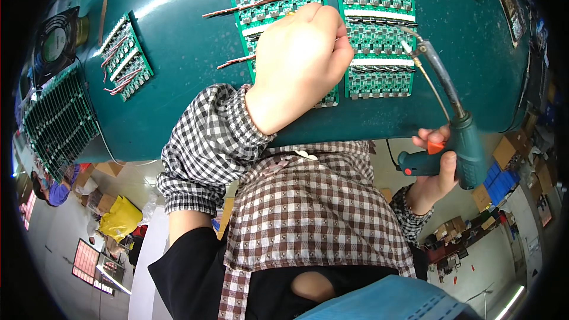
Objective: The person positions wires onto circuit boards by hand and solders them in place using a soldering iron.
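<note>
As soldering gun [468,148] slants, tip [416,35] forward, leftward

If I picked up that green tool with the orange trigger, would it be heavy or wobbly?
The green tool might feel a bit heavy, since its body is chunky. Its long metal barrel sticks far out, so it could tip when set down. The thin tube beside it looks likelier to bend.

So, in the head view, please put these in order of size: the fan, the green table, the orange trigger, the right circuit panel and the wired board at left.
1. Green table
2. Right circuit panel
3. Fan and left wired board: they look too alike to rank
4. Orange trigger
</note>
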`<state>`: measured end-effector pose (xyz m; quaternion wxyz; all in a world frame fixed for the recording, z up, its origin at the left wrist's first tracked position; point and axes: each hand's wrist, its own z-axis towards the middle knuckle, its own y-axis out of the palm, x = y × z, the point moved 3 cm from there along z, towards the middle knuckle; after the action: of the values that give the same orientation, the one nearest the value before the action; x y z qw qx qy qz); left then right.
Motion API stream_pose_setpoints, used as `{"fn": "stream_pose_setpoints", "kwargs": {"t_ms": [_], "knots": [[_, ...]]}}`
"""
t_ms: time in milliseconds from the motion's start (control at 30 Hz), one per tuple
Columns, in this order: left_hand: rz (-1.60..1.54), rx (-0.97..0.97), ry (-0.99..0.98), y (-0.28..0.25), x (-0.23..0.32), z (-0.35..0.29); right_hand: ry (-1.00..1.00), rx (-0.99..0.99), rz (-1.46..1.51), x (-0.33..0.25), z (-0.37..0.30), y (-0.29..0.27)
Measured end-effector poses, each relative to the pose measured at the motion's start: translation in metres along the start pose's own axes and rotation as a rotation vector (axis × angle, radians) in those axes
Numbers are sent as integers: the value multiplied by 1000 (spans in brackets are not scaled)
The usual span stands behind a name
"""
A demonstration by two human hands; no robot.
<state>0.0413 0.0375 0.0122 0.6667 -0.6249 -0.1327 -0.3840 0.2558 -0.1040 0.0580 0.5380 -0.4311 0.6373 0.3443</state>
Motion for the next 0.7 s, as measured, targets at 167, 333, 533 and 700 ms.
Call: {"fn": "stream_pose_setpoints", "kwargs": {"t_ms": [167, 333, 533, 700], "knots": [[3, 0, -3, -1, 1, 1, 13, -18, -43, -2, -4, 9], [5, 15, -5, 1, 0, 2, -16, -71, -152, -2, -6, 10], [-17, 33, -13, 2, -1, 1, 3, -105, -179, -2, -11, 14], [-19, 26, -16, 2, 0, 1, -11, -162, -243, -2, -13, 17]]}}
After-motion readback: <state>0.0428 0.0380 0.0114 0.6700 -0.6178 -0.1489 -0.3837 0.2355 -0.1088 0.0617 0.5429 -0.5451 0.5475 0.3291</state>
